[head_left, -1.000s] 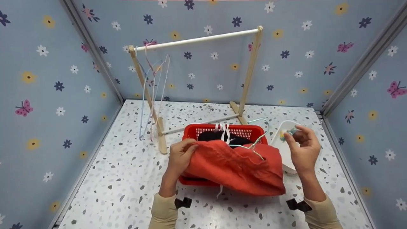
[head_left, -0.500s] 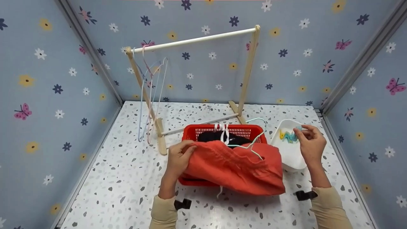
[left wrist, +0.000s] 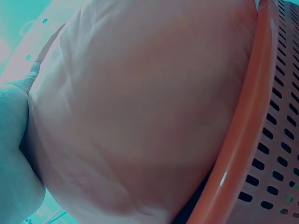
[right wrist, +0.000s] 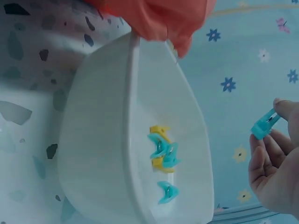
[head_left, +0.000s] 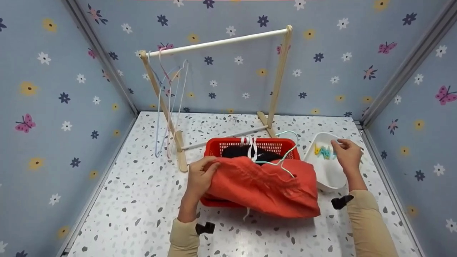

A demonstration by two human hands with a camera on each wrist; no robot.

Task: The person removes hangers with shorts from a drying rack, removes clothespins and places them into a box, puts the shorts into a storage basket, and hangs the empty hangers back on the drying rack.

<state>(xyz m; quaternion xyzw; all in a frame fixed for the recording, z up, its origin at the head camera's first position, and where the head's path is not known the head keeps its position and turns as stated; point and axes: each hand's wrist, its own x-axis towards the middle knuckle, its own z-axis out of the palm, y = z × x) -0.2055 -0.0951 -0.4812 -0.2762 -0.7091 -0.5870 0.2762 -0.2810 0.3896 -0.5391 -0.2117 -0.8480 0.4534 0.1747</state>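
My left hand [head_left: 200,178] pinches the left edge of a red garment [head_left: 264,185] with a gathered waistband. The garment drapes over a red perforated basket [head_left: 275,142]; its cloth fills most of the left wrist view. A pale green hanger [head_left: 282,165] sits partly inside the waistband, its hook lying toward the back right. My right hand [head_left: 348,155] is raised at the right side of a white bin [head_left: 330,175]. Between its thumb and fingers it pinches a teal clothespin [right wrist: 264,124]. In the bin lie several teal and yellow clothespins [head_left: 324,152].
Behind the basket stands a wooden rack with a white rail [head_left: 221,43]. Blue and pink hangers [head_left: 169,107] hang at its left end. Black cloth [head_left: 235,151] and white straps [head_left: 252,148] show in the basket. Patterned walls [head_left: 46,142] close in the speckled surface [head_left: 139,192].
My right hand has shifted right with the teal clothespin, from the bin's middle to its right side, uncovering the clothespins inside. The left hand keeps its hold on the red garment.
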